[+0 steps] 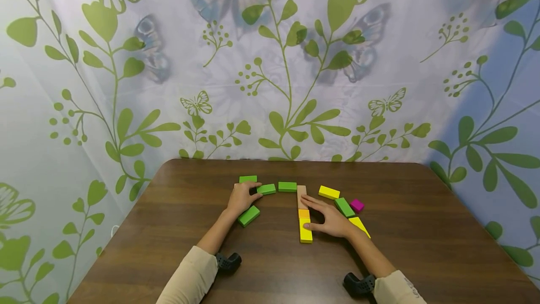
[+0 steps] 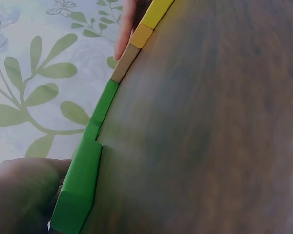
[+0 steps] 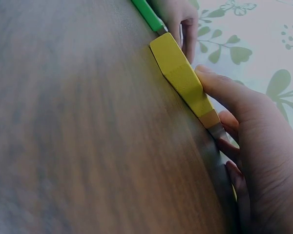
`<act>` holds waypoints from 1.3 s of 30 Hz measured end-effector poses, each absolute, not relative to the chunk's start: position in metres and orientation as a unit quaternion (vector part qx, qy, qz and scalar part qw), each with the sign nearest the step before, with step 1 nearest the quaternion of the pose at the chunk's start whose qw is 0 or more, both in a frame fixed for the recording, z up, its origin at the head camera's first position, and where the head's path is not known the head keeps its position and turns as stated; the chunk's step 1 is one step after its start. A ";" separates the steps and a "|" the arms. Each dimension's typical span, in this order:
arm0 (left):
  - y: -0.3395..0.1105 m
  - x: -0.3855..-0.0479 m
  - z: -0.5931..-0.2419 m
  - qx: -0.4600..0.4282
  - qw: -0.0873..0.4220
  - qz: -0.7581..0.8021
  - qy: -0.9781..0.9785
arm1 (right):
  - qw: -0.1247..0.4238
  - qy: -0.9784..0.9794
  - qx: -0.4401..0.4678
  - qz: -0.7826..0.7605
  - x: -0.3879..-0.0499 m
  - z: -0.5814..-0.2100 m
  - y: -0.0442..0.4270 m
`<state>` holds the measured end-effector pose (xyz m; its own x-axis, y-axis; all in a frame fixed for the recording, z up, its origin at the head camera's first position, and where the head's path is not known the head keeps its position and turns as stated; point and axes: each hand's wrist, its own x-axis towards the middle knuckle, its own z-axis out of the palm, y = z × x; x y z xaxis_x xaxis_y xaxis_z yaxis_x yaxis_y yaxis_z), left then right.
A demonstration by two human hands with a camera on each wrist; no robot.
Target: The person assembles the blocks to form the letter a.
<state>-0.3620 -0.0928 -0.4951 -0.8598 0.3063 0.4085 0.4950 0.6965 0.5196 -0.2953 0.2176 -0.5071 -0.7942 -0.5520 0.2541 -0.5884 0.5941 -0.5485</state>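
Note:
My left hand pinches the left end of a green block between thumb and fingertips. Another green block lies below that hand, and a third green block is partly hidden behind its fingers. My right hand rests against a column of blocks, its fingers fairly straight. Its thumb touches the yellow block at the near end, and its fingertips touch the plain wooden block at the far end. Between these sits a small orange block.
One more green block lies left of the column's top. Right of it are a yellow block, a green block, a magenta block and a yellow triangular piece. A patterned curtain hangs behind the brown table.

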 end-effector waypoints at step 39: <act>-0.107 -0.380 -0.488 -0.198 0.239 -0.360 -0.880 | 0.029 -0.892 0.316 0.321 -0.295 -0.508 0.218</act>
